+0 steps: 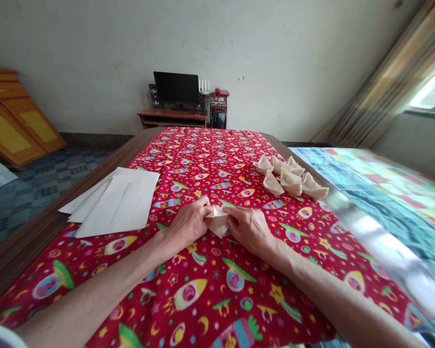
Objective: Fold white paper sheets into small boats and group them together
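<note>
Between my hands, just above or on the red cloth, is a small piece of folded white paper with a point toward me. My left hand pinches its left edge, and my right hand pinches the right edge. Fingers cover both side edges. To the right, several folded paper boats stand grouped, some nested in stacks. On the left lies a fanned pile of white paper sheets, the top one with a faint greenish mark.
A red cloth with rocket and star prints covers the brown table. Past its far end stand a monitor, speakers and a red telephone on furniture. A bed adjoins the right side; a wooden cabinet stands left.
</note>
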Tool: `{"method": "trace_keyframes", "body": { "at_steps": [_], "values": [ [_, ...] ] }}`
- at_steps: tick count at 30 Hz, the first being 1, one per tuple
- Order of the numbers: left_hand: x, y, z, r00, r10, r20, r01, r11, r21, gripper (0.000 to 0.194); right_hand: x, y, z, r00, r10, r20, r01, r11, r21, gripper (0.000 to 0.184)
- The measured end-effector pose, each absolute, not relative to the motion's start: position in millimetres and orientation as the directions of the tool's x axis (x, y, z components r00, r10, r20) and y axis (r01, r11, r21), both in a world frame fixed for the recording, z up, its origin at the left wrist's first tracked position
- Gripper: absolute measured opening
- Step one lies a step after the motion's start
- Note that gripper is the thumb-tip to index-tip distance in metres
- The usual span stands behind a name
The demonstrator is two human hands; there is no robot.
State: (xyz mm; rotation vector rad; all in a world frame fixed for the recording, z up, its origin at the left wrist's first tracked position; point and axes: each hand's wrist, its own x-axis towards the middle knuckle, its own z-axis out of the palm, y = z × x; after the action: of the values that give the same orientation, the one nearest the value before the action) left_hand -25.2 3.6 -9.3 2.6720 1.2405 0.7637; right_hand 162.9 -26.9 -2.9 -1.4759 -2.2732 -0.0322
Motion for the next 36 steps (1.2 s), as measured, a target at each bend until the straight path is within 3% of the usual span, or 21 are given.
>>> {"method": "trace_keyframes", "body": {
  "at_steps": [7,15,23,29,36],
  "values": [
    [-29.6,-2.6,3.5,0.693,0.66,0.29,0.677,-0.734,0.054,0.026,166.6,-29.6,-1.7,-0.428,0.859,0.281,0.889,0.457,-0.041,0.019],
    [-41.4,-5.4,-2.3,0.723,0.611,0.323,0.63,-0.775,0.056,0.028,168.4,-30.0,-1.4,-0.436,0.86,0.264,0.892,0.452,0.003,0.017],
    [-44.7,-12.1,-2.3,0.772,0.511,0.378,0.586,-0.803,-0.112,0.022,169.7,-29.7,-3.0,-0.452,0.85,0.272,0.883,0.47,0.0,0.018],
    [-43.8,-17.2,-1.4,0.789,0.454,0.414,0.54,-0.834,-0.116,0.019,169.9,-31.0,-2.5,-0.443,0.859,0.255,0.888,0.459,-0.004,0.018],
    [-41.3,-12.6,-6.8,0.818,0.469,0.333,0.514,-0.856,-0.056,0.018,168.9,-32.4,-0.2,-0.476,0.835,0.275,0.875,0.48,0.058,0.016]
  ]
}}
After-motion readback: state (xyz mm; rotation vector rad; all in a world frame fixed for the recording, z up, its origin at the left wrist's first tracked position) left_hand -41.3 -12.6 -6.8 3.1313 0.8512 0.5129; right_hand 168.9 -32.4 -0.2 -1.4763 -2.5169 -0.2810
